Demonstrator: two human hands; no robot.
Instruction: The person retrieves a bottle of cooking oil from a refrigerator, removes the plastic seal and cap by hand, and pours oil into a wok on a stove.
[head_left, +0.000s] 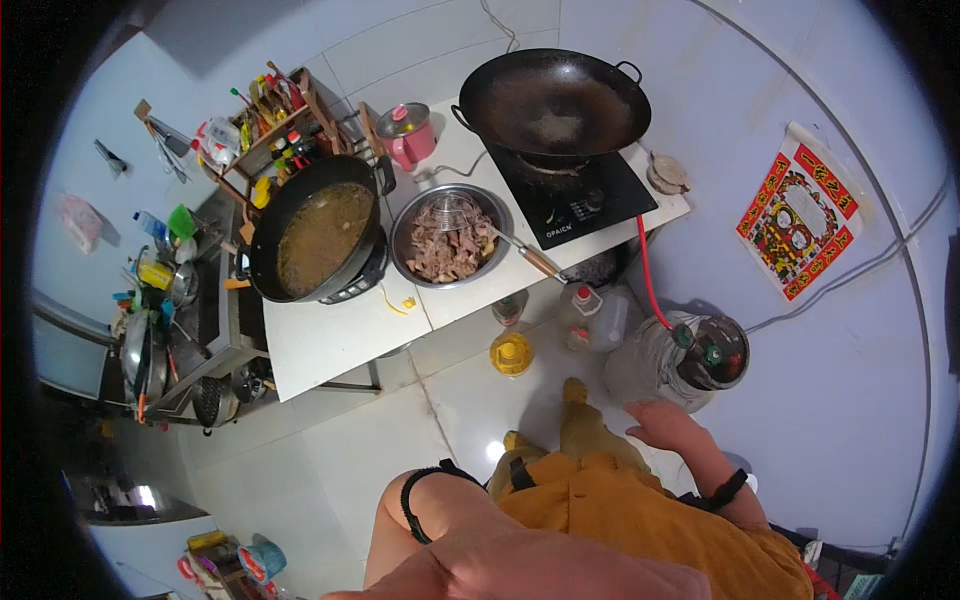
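My right hand (664, 427) hangs empty, its thumb apart from the fingers, in front of a gas cylinder (645, 367) with a red hose. My left arm (450, 502) bends up close under the camera; its hand is out of view. Before me on a white table stands a steel bowl (399, 251) of cut meat (442, 255). A wire skimmer (454, 211) lies across the bowl, its wooden handle over the rim. A deep black pan (255, 247) of brownish liquid (326, 240) sits left of it. To the right, a dark wok (555, 105) rests on a black cooktop (574, 199).
A pink lidded pot (406, 142) stands behind the bowl beside a wooden rack (274, 135) of bottles. On the floor are an oil jug (511, 354) and plastic jugs (604, 319). A cluttered metal stand (225, 337) is at left. The red hose (651, 277) crosses the table's front edge.
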